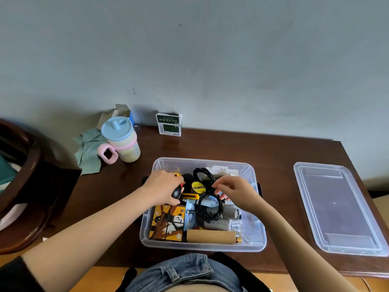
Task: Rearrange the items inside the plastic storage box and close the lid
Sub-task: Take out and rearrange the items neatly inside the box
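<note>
At a dark brown wooden table set against a pale wall, I lean over my clear plastic storage box, which sits open near the table's front edge, straight before me. Its translucent walls and rounded rim show the clutter packed inside. The matching clear lid lies flat on the table well off to my right, apart from the box.

Inside, along the box's near wall, a panda-printed orange and brown cube fills the left corner, with a brown cardboard tube lying beside it. A coiled black cable rests in the middle, and a yellow-labelled roll of tape sits behind it.

My left hand reaches over the box's left wall, its fingers curled round a small black bulb-shaped object with a red tip. My right hand hovers over the cable with fingers bent and slightly spread; I cannot tell whether they pinch it.

At the table's far left stand a pastel cup with a blue lid and pink handle, a green cloth and a small green carton.
</note>
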### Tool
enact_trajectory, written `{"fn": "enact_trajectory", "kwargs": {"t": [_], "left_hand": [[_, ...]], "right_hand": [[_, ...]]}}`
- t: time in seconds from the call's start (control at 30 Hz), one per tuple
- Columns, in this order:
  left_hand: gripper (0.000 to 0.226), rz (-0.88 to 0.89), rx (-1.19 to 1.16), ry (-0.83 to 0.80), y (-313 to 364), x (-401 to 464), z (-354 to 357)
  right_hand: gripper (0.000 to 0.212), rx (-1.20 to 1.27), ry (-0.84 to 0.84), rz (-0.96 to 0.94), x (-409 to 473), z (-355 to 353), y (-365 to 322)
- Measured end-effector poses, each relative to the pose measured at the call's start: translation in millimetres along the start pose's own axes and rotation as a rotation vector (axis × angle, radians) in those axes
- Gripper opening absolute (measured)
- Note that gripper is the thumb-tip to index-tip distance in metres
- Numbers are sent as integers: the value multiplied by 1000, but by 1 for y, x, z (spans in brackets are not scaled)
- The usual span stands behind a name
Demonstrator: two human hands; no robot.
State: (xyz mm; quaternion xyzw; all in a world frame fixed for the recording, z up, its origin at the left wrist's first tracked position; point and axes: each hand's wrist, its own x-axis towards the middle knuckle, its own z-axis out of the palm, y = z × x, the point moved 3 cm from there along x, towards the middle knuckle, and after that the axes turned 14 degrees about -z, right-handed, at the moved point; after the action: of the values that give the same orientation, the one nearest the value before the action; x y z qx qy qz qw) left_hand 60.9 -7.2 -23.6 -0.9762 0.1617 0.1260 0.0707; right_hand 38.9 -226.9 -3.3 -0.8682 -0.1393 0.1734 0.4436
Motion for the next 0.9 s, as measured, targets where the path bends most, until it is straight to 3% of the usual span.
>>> {"fn": "enact_trajectory", "kwargs": {"t": [0.3,0.57,0.73,0.83,0.9], "left_hand": [[34,-215,-525,99,-15,-5,-15],[22,-299,-991,216,-42,-28,-56],[25,-66,-1294,3,7,-33,-50],[32,37,-1254,-94,47,-35,-32],[42,62,-1194,-168,68,-36,-19]], "right_hand": [[48,-63,140,93,-11,0,9],[21,60,160,103,-11,-1,13],[20,178,254,42,-7,-13,7],[22,151,228,-20,-8,-22,4],[23,57,113,-25,-12,-24,5]]}}
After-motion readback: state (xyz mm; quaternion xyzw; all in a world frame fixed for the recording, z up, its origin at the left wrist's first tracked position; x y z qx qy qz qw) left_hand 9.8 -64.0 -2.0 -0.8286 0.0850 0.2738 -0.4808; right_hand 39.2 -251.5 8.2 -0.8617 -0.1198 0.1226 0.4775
